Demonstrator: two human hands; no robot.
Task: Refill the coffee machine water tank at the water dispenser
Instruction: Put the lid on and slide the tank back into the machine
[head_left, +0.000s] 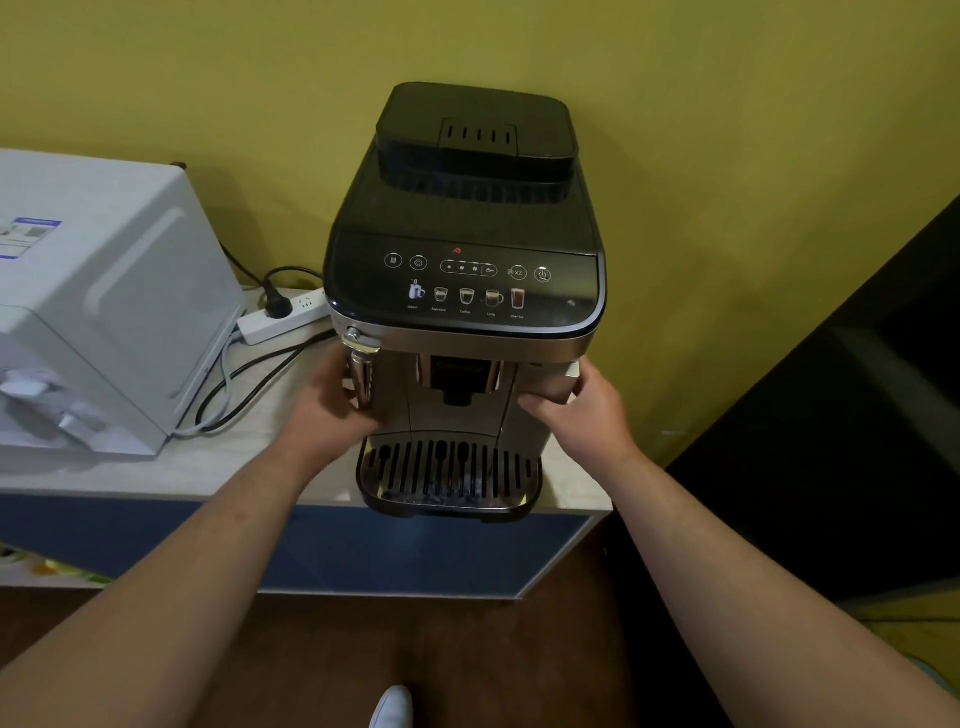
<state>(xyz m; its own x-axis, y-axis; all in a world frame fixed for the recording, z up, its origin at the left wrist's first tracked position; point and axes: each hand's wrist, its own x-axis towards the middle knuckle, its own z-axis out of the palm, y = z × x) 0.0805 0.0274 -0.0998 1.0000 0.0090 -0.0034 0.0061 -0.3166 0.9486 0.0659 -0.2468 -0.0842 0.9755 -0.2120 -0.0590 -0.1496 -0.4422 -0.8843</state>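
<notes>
Hands: two, both bare, reaching forward onto the front of the coffee machine (462, 291).
Left hand (340, 410): pressed against the machine's left front side, fingers curled round the corner beside the metal steam wand (362, 371); gripping the body, palm closed against it.
Right hand (582, 410): on the machine's right front corner, fingers bent across the front panel, thumb up along the side edge; closed on that corner piece.
Water tank: cannot tell where the tank sits; possibly the pale corner piece under the right hand, but not clear.
Coffee machine: one, black top and silver front, standing upright at the right end of the counter (249, 457), back against the yellow wall (727, 130).
Top lid (478, 137): one, black, shut.
Control panel: five drink icons in a row, a row of round buttons above them, one small red light (457, 251) lit.
Spout (457, 382): one, centred between the two hands.
Drip tray (449, 475): one, slotted grille, overhanging the counter's front edge.
White appliance (98, 312): one, on the counter's left part, well apart from the machine.
Power strip (283, 317): one, white, between the appliance and the machine, one black plug (275, 301) in it.
Cables: several, black and white, trailing over the counter.
Shoe (392, 706): one, white, on the floor at the bottom edge.
</notes>
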